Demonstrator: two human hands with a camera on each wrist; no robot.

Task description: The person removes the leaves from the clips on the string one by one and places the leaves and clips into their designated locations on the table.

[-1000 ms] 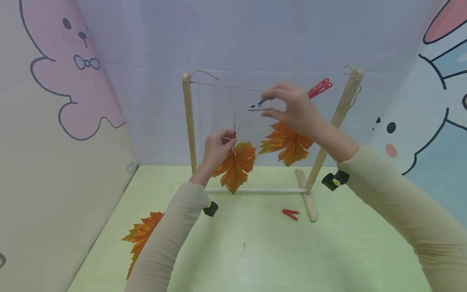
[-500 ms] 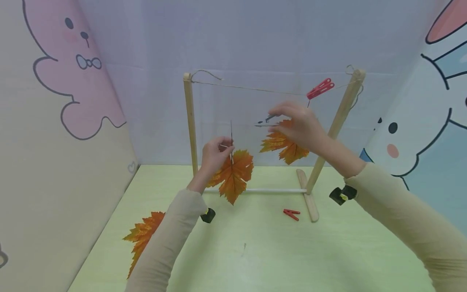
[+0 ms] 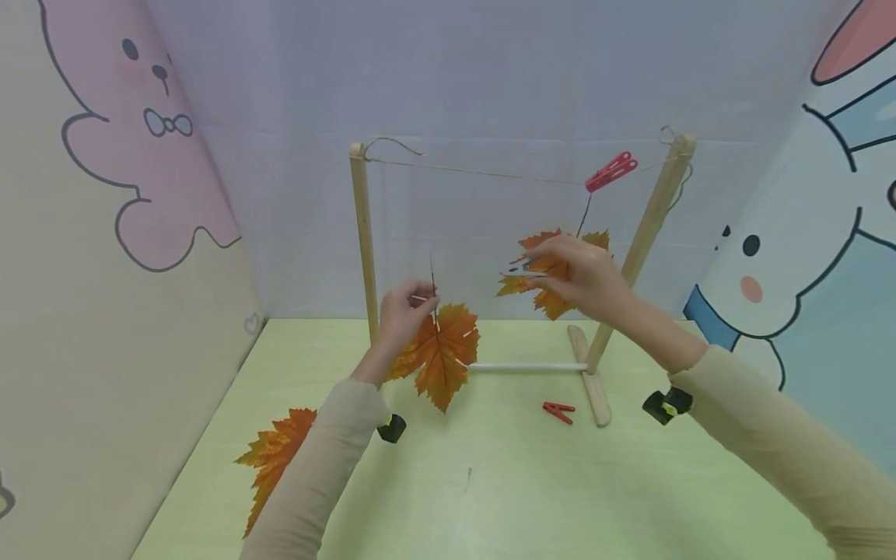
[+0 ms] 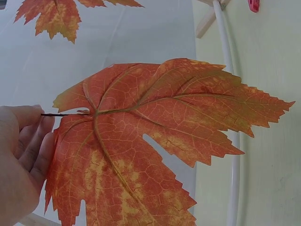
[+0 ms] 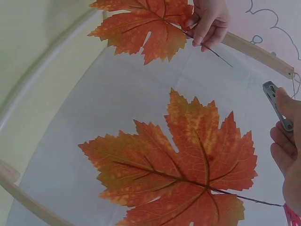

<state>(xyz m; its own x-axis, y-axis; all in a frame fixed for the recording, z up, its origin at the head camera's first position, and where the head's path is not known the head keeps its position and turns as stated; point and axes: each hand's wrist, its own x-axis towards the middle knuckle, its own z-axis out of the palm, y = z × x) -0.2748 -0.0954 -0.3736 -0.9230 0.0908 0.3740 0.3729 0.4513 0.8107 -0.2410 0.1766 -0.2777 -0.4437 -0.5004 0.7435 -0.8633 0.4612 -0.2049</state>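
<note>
My left hand (image 3: 406, 315) pinches the dark stem of an orange artificial maple leaf (image 3: 442, 358), which hangs below the fingers and fills much of the left wrist view. The stem's thin end sticks up above the fingertips. Between thumb and fingers, my right hand (image 3: 577, 272) holds a grey clothespin (image 3: 526, 269), seen side-on in the right wrist view. Behind that hand, a second orange leaf (image 5: 183, 174) hangs by its stem from a red clothespin (image 3: 610, 172) on the twine (image 3: 476, 172). The right hand partly covers this leaf in the head view.
The twine runs between two wooden posts (image 3: 362, 225), joined low by a white rod (image 3: 525, 366). Another red clothespin (image 3: 558, 411) lies on the pale green table (image 3: 518, 498) near the right foot. At left, a third leaf (image 3: 276, 451) is partly covered by my left sleeve.
Both hands have come down from near the twine. The left has drifted slightly left with its leaf, and the right has lowered with the grey clothespin, now in front of the hanging leaf.
</note>
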